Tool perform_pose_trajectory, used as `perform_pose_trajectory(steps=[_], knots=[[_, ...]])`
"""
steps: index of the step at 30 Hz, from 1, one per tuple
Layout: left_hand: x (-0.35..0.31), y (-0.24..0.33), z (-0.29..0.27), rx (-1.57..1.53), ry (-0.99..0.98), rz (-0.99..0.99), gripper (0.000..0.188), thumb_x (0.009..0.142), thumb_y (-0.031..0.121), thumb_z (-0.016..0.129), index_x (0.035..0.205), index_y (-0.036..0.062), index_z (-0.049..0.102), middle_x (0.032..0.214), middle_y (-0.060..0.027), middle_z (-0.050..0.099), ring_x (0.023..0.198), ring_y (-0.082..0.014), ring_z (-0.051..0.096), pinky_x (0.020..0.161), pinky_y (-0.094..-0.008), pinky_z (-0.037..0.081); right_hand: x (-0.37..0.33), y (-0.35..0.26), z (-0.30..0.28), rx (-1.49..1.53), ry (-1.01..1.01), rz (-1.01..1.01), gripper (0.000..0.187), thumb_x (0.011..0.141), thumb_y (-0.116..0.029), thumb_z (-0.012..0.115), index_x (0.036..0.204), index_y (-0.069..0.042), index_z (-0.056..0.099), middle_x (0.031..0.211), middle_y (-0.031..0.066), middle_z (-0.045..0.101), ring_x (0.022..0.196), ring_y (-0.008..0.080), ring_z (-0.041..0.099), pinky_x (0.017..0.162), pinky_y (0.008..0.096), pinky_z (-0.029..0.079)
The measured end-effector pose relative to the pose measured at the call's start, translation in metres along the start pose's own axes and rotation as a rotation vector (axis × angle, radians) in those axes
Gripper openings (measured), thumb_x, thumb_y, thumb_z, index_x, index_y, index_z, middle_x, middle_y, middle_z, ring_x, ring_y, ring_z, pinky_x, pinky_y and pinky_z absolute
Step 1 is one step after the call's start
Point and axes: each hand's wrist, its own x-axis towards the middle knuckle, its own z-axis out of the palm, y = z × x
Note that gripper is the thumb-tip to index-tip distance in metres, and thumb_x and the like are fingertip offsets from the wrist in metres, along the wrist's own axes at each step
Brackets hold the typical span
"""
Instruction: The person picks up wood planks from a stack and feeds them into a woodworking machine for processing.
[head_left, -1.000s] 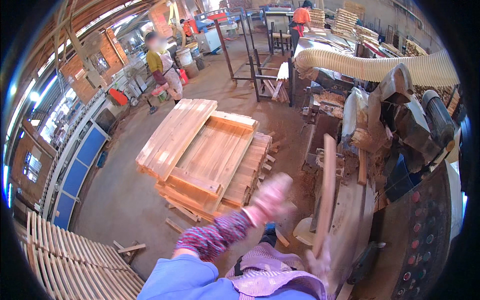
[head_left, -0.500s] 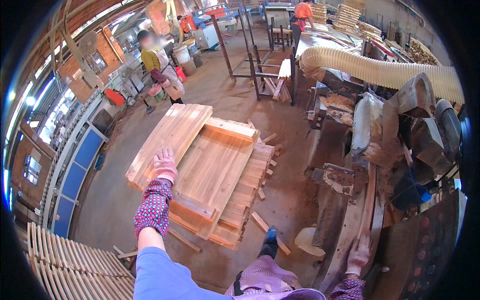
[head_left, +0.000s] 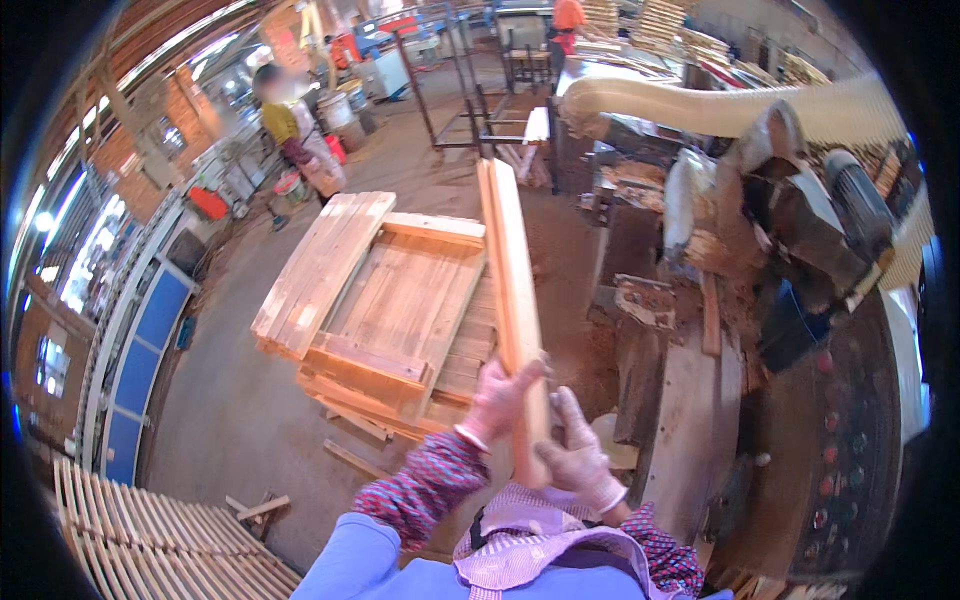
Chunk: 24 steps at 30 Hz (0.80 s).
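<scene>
A long, light wooden board (head_left: 512, 270) stands tilted up in front of me, its far end leaning away. My left hand (head_left: 498, 402), in a pale work glove, is closed round its left side near the lower end. My right hand (head_left: 580, 455), gloved as well, grips the bottom end from the right with its thumb raised. Just beyond and left of the board is a stack of wooden panels (head_left: 400, 290), partly hidden by it. A machine with a metal bed (head_left: 682, 430) stands to my right.
A ribbed cream hose (head_left: 730, 108) runs above the machine. Slatted wood (head_left: 150, 530) fills the lower left, and loose offcuts (head_left: 355, 460) lie on the floor. A person in an apron (head_left: 300, 140) stands at the far left; another in orange (head_left: 567, 20) is at the back.
My left hand has left the panel stack and now grips a board. The right hand has come up from the machine bed to that board's lower end. The view has shifted slightly.
</scene>
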Motion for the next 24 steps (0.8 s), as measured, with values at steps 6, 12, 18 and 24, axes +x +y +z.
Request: perform_pose_trajectory(steps=[6, 12, 18, 24], knots=[[-0.009, -0.094, 0.077, -0.265, -0.122, -0.063, 0.035, 0.102, 0.031, 0.059, 0.121, 0.0028, 0.051, 0.102, -0.0098, 0.065, 0.090, -0.0179, 0.065, 0.074, -0.0335, 0.058, -0.114, 0.000, -0.061, -0.440, 0.337, 0.337, 0.095, 0.082, -0.025, 0.074, 0.155, 0.004, 0.021, 0.147, 0.0275, 0.045, 0.130, 0.0345, 0.052, 0.108, 0.0374, 0.042], [-0.002, -0.116, 0.056, -0.167, -0.092, -0.128, 0.031, 0.099, 0.023, 0.064, 0.121, 0.0042, 0.052, 0.101, -0.0055, 0.063, 0.086, -0.0135, 0.065, 0.072, -0.0280, 0.058, -0.241, 0.134, -0.142, -1.559, 0.479, 0.195, 0.072, 0.089, -0.025, 0.063, 0.150, 0.003, 0.036, 0.151, 0.0294, 0.039, 0.137, 0.0424, 0.043, 0.116, 0.0497, 0.034], [0.002, -0.103, 0.056, -0.056, -0.154, -0.096, 0.042, 0.099, 0.027, 0.063, 0.130, 0.0016, 0.049, 0.112, -0.0102, 0.064, 0.097, -0.0185, 0.066, 0.081, -0.0329, 0.059, -0.038, 0.137, -0.272, -1.833, 0.528, 0.027, 0.049, 0.098, -0.019, 0.047, 0.145, -0.005, 0.047, 0.154, 0.0154, 0.041, 0.142, 0.0390, 0.036, 0.120, 0.0485, 0.027], [0.009, -0.096, 0.062, -0.139, -0.049, -0.017, 0.041, 0.099, 0.028, 0.063, 0.125, 0.0003, 0.049, 0.106, -0.0088, 0.063, 0.093, -0.0168, 0.065, 0.079, -0.0319, 0.058, 0.096, 0.101, -0.310, -1.569, 0.647, -0.026, 0.047, 0.098, -0.025, 0.051, 0.141, -0.003, 0.050, 0.147, 0.0204, 0.047, 0.140, 0.0342, 0.040, 0.116, 0.0458, 0.032]])
